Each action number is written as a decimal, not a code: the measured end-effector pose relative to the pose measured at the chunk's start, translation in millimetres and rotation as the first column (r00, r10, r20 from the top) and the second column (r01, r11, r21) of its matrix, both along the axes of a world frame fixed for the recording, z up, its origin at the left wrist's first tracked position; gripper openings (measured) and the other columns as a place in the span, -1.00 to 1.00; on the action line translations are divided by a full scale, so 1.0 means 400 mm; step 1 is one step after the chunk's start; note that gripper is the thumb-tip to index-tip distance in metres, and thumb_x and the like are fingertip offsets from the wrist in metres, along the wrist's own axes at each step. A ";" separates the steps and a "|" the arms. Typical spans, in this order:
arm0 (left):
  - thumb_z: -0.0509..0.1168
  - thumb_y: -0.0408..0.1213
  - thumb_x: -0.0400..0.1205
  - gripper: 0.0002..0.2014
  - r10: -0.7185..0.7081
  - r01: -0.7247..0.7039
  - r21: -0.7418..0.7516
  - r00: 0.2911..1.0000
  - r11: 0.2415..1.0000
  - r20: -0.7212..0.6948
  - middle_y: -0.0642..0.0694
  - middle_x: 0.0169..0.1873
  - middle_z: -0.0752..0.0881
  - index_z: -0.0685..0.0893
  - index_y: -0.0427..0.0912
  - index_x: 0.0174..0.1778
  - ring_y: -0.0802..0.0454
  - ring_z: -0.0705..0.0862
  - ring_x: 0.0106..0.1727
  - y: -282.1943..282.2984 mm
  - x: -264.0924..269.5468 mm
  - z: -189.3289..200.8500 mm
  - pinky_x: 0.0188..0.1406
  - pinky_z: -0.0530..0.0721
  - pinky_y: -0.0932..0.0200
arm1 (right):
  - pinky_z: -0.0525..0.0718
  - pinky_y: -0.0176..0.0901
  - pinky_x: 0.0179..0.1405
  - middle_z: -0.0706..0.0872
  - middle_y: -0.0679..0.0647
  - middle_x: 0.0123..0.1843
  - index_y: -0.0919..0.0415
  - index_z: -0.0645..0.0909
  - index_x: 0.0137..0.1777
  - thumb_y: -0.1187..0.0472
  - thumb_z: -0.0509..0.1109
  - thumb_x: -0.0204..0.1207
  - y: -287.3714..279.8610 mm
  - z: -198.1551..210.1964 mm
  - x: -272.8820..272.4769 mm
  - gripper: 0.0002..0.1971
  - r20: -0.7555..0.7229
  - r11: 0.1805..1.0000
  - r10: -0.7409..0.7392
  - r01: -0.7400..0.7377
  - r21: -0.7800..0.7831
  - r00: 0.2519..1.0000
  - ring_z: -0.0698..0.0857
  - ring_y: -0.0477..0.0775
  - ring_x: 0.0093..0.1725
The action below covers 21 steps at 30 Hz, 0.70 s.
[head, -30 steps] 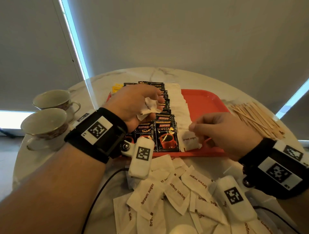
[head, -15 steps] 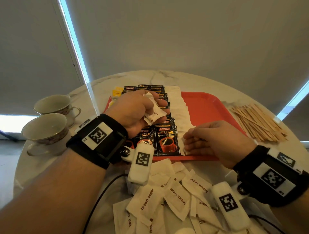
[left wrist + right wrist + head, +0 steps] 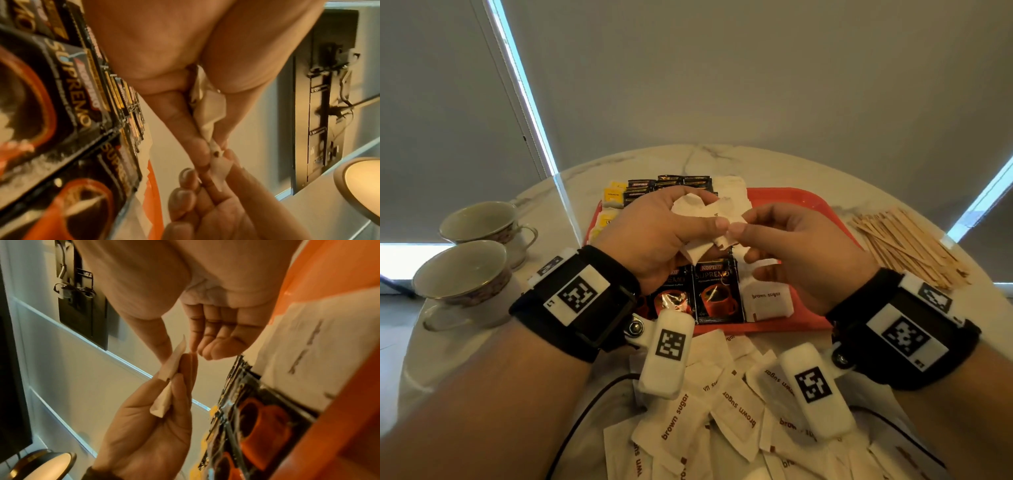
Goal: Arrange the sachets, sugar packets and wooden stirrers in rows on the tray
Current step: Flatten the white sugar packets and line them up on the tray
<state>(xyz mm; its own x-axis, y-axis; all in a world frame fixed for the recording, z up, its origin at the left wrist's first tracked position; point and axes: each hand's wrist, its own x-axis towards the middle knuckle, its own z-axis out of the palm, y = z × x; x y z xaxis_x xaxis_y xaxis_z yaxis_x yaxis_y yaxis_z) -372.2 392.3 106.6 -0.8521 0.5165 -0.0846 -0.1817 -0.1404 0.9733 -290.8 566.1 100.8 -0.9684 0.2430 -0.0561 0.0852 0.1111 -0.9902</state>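
Head view: round white marble table (image 3: pixel 458 356) across the lower half of the frame, grey roller blinds behind, thin strips of daylight at upper left and far right. Red tray (image 3: pixel 796 205) at centre, lying flat on the table. On its left part, yellow sachets (image 3: pixel 614 198) at the far edge, then black coffee sachets (image 3: pixel 717 291) in two overlapping columns, then a column of white sugar packets ending in one marked "brown sugar" (image 3: pixel 767 299) at the near edge. Two teacups (image 3: pixel 462 277) at left of frame, well apart from the tray. Wooden stirrers (image 3: pixel 907 245) in one loose heap at right, off the tray. Loose pile of sugar packets (image 3: pixel 681 418) at lower centre, partly hidden by the wrist cameras; too many and too overlapped to count.

Above the tray, both hands raised and meeting, blocking the middle of the coffee columns. Left hand (image 3: pixel 657 233) curled around a small bunch of sugar packets (image 3: pixel 697 214), thumb pressed across them. Right hand (image 3: pixel 794 246) pinching a corner of that bunch between thumb and forefinger, other fingers loosely curled.

Left wrist view: same pinch, fingertips (image 3: pixel 202 155) of both hands touching on the paper.
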 end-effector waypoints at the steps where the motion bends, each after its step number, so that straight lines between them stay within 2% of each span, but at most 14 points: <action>1: 0.56 -0.54 0.49 -0.66 0.017 -0.018 -0.007 1.000 1.000 -0.015 -0.13 -0.10 0.89 0.77 -0.22 0.16 -0.12 0.91 -0.06 0.000 0.000 -0.001 -0.25 0.89 0.06 | 0.70 -0.19 -0.29 0.81 0.02 -0.15 0.22 0.74 0.12 0.13 0.64 0.46 -0.005 0.000 -0.004 -0.70 -0.004 1.000 0.026 -0.026 -0.008 1.000 0.72 -0.08 -0.26; 4: 0.61 -0.40 0.40 -0.66 0.067 -0.069 -0.030 0.997 0.997 -0.037 -0.15 -0.11 0.88 0.77 -0.21 0.08 -0.09 0.90 -0.12 -0.002 -0.006 -0.005 -0.38 0.81 0.13 | 0.72 -0.14 -0.26 0.80 0.13 -0.15 0.29 0.73 0.07 0.30 0.60 0.49 -0.017 -0.007 -0.011 -0.80 -0.043 0.994 0.060 -0.063 -0.093 0.997 0.73 0.02 -0.23; 9: 0.58 -0.41 0.53 -0.68 0.006 -0.014 -0.153 0.999 0.988 -0.051 -0.21 -0.08 0.89 0.76 -0.23 0.20 0.02 0.84 -0.23 -0.007 -0.006 -0.003 -0.52 0.70 0.24 | 0.77 -0.12 -0.24 0.84 0.21 -0.10 0.27 0.76 -0.02 0.33 0.50 0.58 -0.009 -0.006 -0.020 -0.96 -0.133 0.982 -0.057 0.032 -0.185 0.990 0.79 0.07 -0.19; 12: 0.56 -0.34 0.57 -0.75 -0.025 0.017 -0.177 0.999 0.984 -0.046 -0.19 -0.09 0.89 0.76 -0.22 0.14 0.04 0.82 -0.28 -0.004 -0.001 -0.003 -0.55 0.67 0.26 | 0.78 -0.10 -0.27 0.85 0.18 -0.12 0.27 0.77 0.00 0.34 0.48 0.60 0.003 0.001 -0.020 -0.95 -0.116 0.990 -0.032 0.016 -0.138 0.993 0.80 0.07 -0.19; 15: 0.49 -0.21 0.67 -0.85 -0.039 0.033 -0.185 0.999 0.982 -0.032 -0.19 -0.11 0.88 0.75 -0.22 0.03 0.04 0.78 -0.34 0.001 0.005 -0.001 -0.59 0.66 0.27 | 0.72 -0.11 -0.28 0.85 0.18 -0.12 0.17 0.80 -0.09 0.34 0.47 0.62 0.024 0.002 -0.014 -0.89 -0.089 0.997 -0.026 0.019 -0.079 0.996 0.76 0.09 -0.18; 19: 0.48 -0.25 0.70 -0.89 0.004 -0.009 -0.190 1.000 0.982 -0.031 -0.16 -0.20 0.83 0.75 -0.22 0.01 0.05 0.74 -0.37 -0.004 -0.003 -0.003 -0.58 0.63 0.25 | 0.62 -0.14 -0.36 0.86 0.18 -0.11 0.12 0.83 -0.14 0.37 0.47 0.60 0.065 -0.020 0.018 -0.82 0.046 0.997 -0.029 0.026 0.070 0.998 0.67 0.13 -0.19; 21: 0.49 -0.25 0.69 -0.90 0.018 -0.021 -0.186 1.000 0.982 -0.020 -0.14 -0.20 0.82 0.74 -0.19 0.03 0.05 0.74 -0.35 -0.009 -0.009 -0.002 -0.56 0.62 0.23 | 0.55 -0.19 -0.44 0.83 0.16 -0.19 0.12 0.84 -0.17 0.38 0.48 0.59 0.077 -0.028 0.040 -0.81 0.124 0.991 -0.024 0.007 0.134 0.992 0.60 0.15 -0.25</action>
<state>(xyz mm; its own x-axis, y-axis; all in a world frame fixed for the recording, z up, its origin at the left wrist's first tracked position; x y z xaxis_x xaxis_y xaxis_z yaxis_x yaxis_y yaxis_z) -375.8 388.7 105.8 -0.8640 0.4767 -0.1620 -0.1628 0.0398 0.9858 -274.8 597.0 89.8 -0.9518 0.2715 -0.1431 0.2105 0.2383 -0.9481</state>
